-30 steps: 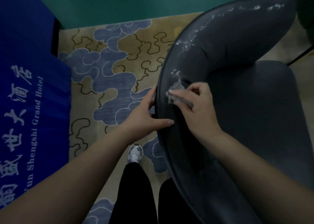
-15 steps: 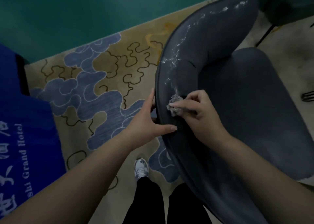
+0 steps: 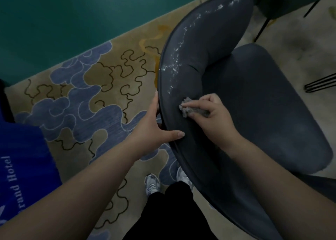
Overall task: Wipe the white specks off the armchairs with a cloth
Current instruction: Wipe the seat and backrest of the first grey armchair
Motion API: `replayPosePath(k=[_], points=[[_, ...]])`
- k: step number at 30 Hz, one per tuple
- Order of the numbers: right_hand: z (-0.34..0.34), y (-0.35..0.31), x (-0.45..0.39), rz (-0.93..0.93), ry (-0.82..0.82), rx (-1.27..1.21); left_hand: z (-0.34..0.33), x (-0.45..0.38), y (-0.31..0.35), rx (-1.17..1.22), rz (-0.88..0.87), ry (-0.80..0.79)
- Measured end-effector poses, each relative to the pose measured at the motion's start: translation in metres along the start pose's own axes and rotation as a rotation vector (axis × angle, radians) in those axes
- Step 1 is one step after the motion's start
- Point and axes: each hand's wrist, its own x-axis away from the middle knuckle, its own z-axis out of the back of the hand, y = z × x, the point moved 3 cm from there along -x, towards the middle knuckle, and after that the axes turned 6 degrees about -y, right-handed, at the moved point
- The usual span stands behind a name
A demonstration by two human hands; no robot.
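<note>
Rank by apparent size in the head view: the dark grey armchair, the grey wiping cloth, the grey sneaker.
1. Dark grey armchair, largest by far.
2. Grey sneaker.
3. Crumpled grey wiping cloth, mostly hidden inside the right hand, so these two are unsure.

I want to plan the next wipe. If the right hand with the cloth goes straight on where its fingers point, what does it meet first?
Likely the white specks on the armchair back, just beyond the cloth in the right hand.

Two hands: left hand [image 3: 152,128], right hand [image 3: 212,118]. One cloth [image 3: 189,108]. One armchair [image 3: 254,101]. Two shoes [image 3: 151,183].
</note>
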Motion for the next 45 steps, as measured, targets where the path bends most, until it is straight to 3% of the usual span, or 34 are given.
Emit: replayPosePath(k=[4,9,12,19,26,32,39,42,45], points=[[-0.002,-0.006,-0.029,-0.036,0.120,-0.044,0.000,0.000,0.001,-0.006,0.042,0.021],[0.009,0.004,0.018,0.027,-0.028,-0.053,-0.001,0.002,0.005,-0.030,0.058,0.030],[0.011,0.008,0.022,0.018,-0.030,-0.064,-0.002,0.002,0.006,-0.024,0.067,0.037],[-0.006,-0.022,-0.063,0.130,0.025,0.080,-0.004,0.001,0.004,-0.008,0.056,0.051],[-0.005,-0.014,-0.018,0.358,-0.110,0.217,-0.003,0.002,0.004,0.026,0.062,0.053],[-0.006,-0.040,-0.095,0.334,-0.119,0.328,0.002,-0.004,0.004,0.067,0.069,0.090],[-0.012,-0.032,-0.055,0.430,-0.129,0.352,0.014,-0.018,0.008,0.098,0.029,0.130],[-0.013,-0.041,-0.085,0.419,-0.170,0.408,0.019,-0.026,0.008,0.055,0.029,0.108],[-0.011,-0.056,-0.126,0.382,-0.088,0.501,0.026,-0.034,0.016,-0.004,0.040,0.097]])
